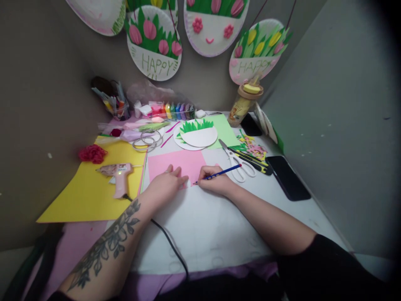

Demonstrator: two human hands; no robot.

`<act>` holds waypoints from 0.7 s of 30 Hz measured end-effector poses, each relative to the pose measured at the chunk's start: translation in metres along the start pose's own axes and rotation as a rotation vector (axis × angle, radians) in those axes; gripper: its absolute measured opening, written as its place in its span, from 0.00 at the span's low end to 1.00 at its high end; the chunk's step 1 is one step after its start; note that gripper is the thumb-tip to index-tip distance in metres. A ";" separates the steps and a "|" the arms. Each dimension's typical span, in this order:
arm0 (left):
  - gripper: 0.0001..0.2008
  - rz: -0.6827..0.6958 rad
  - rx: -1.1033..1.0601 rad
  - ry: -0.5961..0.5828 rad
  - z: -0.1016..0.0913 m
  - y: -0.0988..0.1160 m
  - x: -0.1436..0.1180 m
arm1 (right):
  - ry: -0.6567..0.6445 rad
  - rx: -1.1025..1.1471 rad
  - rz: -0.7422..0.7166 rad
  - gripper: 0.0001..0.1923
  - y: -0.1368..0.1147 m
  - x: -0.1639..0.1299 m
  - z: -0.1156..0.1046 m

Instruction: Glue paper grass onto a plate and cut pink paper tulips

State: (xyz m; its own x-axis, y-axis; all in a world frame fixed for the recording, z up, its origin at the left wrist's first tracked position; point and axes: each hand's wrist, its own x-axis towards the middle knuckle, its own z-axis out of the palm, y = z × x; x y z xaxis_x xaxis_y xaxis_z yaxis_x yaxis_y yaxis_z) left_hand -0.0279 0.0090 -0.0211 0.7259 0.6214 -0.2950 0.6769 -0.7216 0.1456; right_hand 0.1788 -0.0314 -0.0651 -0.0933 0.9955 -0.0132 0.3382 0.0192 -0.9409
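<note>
A sheet of pink paper (178, 161) lies on the white table in front of me. My left hand (166, 182) rests on its lower part with fingers spread flat. In my right hand (214, 179) is a blue pencil (224, 171), its tip at the lower edge of the pink sheet. Just beyond the sheet sits a white paper plate (200, 138) with green paper grass behind its half-round front. White-handled scissors (239, 165) and yellow-black craft knives (252, 161) lie to the right of my right hand.
A pink glue gun (120, 177) rests on yellow paper (84, 192) at left, its cord crossing the table. Phones (288, 177), paper scraps (255, 148) and a tumbler (246, 104) stand or lie at right. Paint bottles (175, 110) line the back; decorated plates (153, 46) hang above.
</note>
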 end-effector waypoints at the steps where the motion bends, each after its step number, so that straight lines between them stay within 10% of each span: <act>1: 0.23 -0.002 0.001 -0.002 0.000 0.000 0.000 | -0.003 -0.002 -0.004 0.04 0.000 0.000 0.000; 21: 0.24 -0.009 0.012 -0.040 -0.005 0.002 0.000 | 0.024 -0.003 -0.028 0.06 0.002 0.000 -0.002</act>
State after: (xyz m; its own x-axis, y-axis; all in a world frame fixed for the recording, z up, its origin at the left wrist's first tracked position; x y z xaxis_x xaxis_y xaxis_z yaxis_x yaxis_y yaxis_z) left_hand -0.0259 0.0095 -0.0165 0.7141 0.6154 -0.3336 0.6817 -0.7197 0.1315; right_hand 0.1812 -0.0310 -0.0658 -0.0805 0.9965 0.0217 0.3383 0.0478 -0.9398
